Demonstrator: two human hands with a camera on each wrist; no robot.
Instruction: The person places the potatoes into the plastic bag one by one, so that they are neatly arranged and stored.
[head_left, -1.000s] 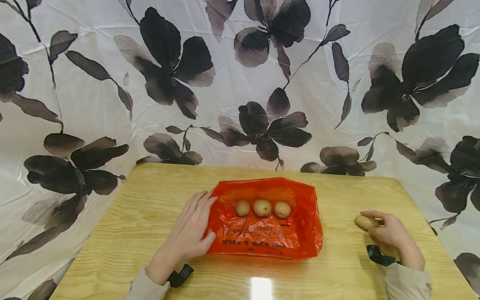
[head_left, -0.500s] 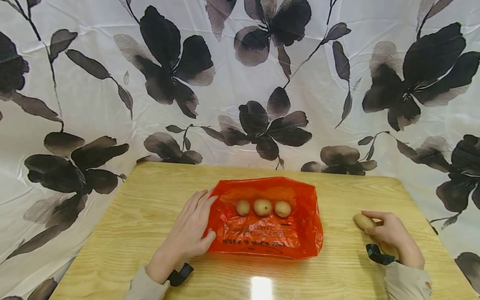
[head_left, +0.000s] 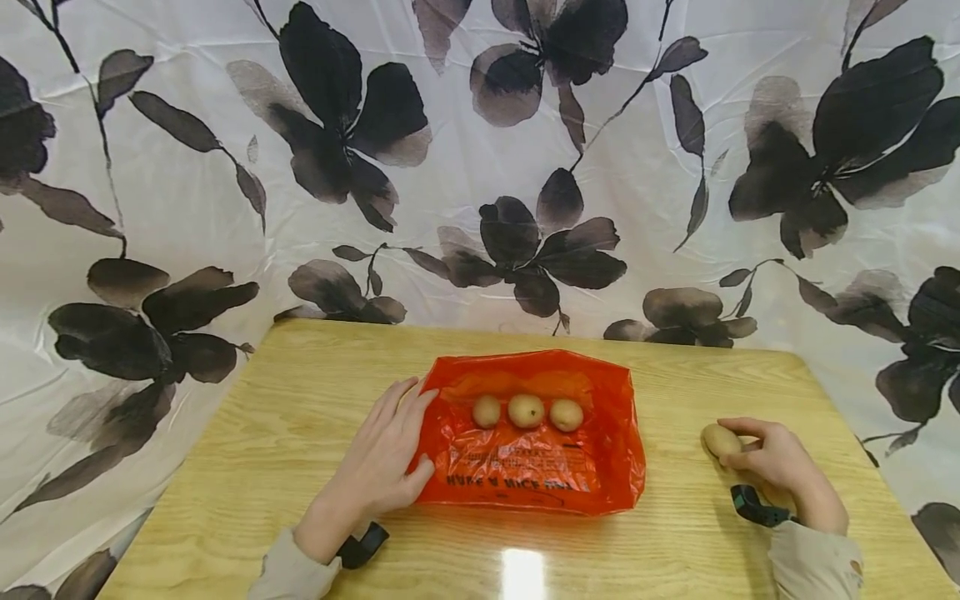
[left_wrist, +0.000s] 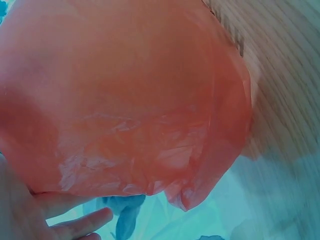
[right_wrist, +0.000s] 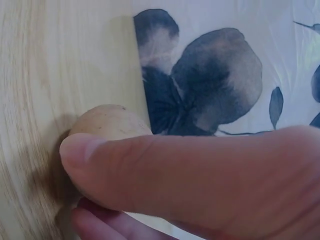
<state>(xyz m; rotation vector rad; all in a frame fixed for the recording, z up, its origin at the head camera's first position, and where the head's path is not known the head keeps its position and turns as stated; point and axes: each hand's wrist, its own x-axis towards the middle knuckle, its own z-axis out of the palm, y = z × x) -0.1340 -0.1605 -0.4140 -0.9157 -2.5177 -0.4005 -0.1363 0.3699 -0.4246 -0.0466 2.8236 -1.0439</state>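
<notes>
The right hand (head_left: 780,458) pinches a potato (head_left: 720,442) with its thumb and fingers. This potato is between the red bag (head_left: 618,450) and the right edge of the table (head_left: 262,433). I can't tell if it touches the wood. The left hand (head_left: 382,446) has its fingers loosely stretched out and rests on the bag's left side; it does not seem to grip hard.

The potato is round and looks smooth, so it could slip out if the thumb lets up. If it got loose, it might roll toward the table's right edge. The bag looks thin and floppy. If the left hand pushed too hard, its side could fold down, or the whole bag could slide. A bump could also make the three potatoes (head_left: 526,411) inside roll out of their row. They lie side by side, nearer the bag's far wall.

The bag sits around the middle of the table, nearer the far edge than the near one. Its right wall stands up between the pinched potato and the other three. Past the far edge hangs a white cloth (head_left: 420,208) with dark flowers. Each wrist wears a small black camera, and the right one (head_left: 753,507) is just above the wood.
</notes>
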